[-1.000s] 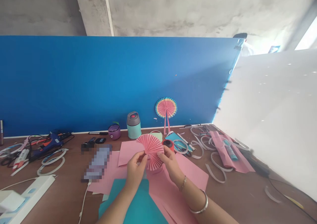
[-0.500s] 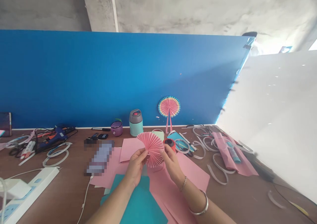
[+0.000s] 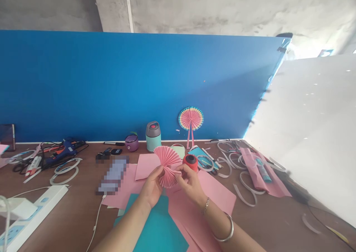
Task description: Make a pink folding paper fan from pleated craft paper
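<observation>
A pleated pink paper fan (image 3: 167, 157) is held up over the table between my two hands. My left hand (image 3: 154, 183) pinches it near the middle, where the folds gather. My right hand (image 3: 190, 181) grips its right side, fingers bent around the pleats there. The folds spread above and below the centre, with a gap at the right. Beneath lie sheets of pink paper (image 3: 211, 192) and teal paper (image 3: 151, 226). Just behind my right hand sits a red round object with a dark top (image 3: 190, 163).
A finished round fan (image 3: 191, 118) leans on the blue partition (image 3: 111, 85). A teal flask (image 3: 153, 138) and purple cup (image 3: 131, 143) stand behind. Left are a phone (image 3: 113, 174), glue gun (image 3: 66, 150) and power strip (image 3: 30, 215); white strips (image 3: 246, 192) curl at right.
The fan's right side has been drawn together, and a gap now shows there. My right hand has shifted slightly left and its fingers have curled in more.
</observation>
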A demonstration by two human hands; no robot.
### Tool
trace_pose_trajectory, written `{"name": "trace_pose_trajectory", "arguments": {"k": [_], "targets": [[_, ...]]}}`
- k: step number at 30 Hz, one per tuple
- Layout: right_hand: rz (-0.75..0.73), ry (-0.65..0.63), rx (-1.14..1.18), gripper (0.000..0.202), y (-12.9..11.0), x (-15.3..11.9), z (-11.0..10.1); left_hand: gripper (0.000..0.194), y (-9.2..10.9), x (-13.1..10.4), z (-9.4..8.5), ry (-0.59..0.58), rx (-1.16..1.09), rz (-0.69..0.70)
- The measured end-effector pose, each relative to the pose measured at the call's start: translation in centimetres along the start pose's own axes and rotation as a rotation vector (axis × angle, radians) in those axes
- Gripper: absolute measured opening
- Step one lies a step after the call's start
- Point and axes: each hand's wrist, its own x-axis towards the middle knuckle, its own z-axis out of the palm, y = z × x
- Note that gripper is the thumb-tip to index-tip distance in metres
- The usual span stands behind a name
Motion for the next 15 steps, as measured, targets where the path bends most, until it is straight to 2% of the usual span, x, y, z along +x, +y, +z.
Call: {"name": "trace_pose_trajectory", "arguments": {"k": [7, 11, 13, 15], "targets": [[-0.031, -0.071, -0.151, 0.008, -0.4, -0.3, 0.1, 0.021, 0.3, -0.1, 0.1, 0.056, -0.047, -0.098], [-0.063, -0.131, -0.155, 0.015, -0.4, -0.1, -0.2, 0.018, 0.5, -0.3, 0.5, 0.087, -0.066, -0.114], [-0.062, -0.117, -0.136, 0.022, -0.6, 0.2, -0.7, 0.016, 0.8, -0.3, 0.7, 0.106, -0.096, -0.105], [-0.029, -0.096, -0.181, 0.020, -0.9, 0.6, -1.4, 0.014, 1.1, -0.3, 0.9, 0.146, -0.125, -0.095]]}}
